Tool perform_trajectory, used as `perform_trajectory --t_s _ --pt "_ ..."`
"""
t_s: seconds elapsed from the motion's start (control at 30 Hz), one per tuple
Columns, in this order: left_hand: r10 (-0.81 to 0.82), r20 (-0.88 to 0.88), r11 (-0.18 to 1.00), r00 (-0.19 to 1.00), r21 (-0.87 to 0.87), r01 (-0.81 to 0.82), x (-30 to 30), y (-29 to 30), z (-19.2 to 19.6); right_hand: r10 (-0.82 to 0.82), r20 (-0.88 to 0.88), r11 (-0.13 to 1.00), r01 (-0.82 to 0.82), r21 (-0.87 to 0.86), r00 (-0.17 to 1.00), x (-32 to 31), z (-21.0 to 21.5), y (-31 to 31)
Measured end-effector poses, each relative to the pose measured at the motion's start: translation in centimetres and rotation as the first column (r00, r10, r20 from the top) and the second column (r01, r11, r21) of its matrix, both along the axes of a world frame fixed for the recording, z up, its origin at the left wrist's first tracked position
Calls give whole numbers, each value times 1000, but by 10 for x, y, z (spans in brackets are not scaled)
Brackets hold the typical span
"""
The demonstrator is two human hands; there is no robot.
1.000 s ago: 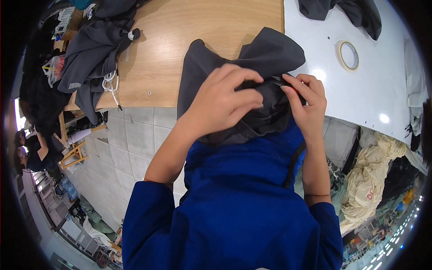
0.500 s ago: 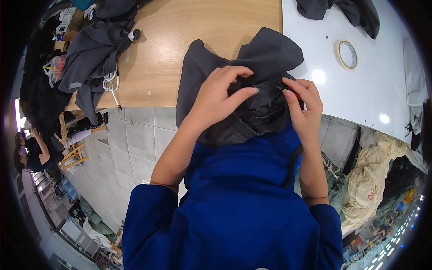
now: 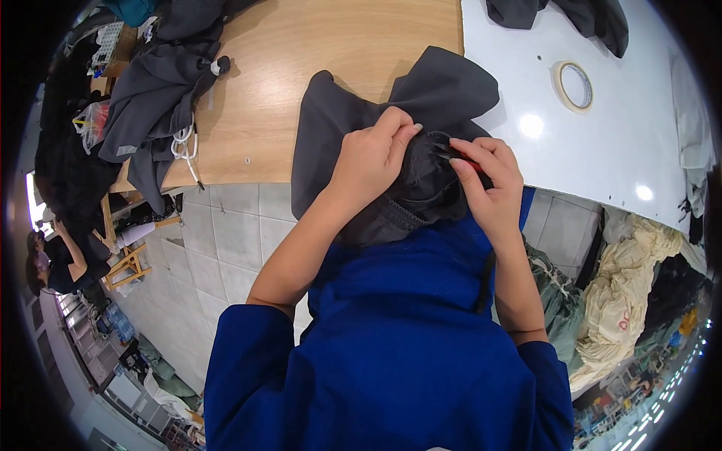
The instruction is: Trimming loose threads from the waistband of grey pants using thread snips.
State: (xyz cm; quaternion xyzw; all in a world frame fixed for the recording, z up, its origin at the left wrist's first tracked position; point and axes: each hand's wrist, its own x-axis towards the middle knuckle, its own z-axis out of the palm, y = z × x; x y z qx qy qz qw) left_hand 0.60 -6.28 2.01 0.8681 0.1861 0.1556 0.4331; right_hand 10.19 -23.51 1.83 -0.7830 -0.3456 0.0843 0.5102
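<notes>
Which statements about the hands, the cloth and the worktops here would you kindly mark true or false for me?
1. The left hand pinches the dark grey garment. True.
2. The right hand is empty. False: its fingers hold a small pointed tool with a red part.
3. The tape roll lies on the white worktop. True.
4. The white cord lies to the right of the tape roll. False: it is far to its left, by another dark grey garment.
5. The wood-toned worktop is left of the white worktop. True.

Bright glare (on white tabletop (image 3: 617,143))
</notes>
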Motion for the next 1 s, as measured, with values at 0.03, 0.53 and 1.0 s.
perform_trajectory --t_s 0.03,0.53,1.0 --pt "0 -1 1000 1000 1 0 0 0 0 0 -1 1000 0 1 1000 0 0 1" --pt "-75 167 996 983 59 66 6 6 -1 -2 282 1000 0 9 960 1 2 22" --pt "-48 191 998 980 46 40 6 8 -6 8 329 1000 -12 8 944 2 -2 27"
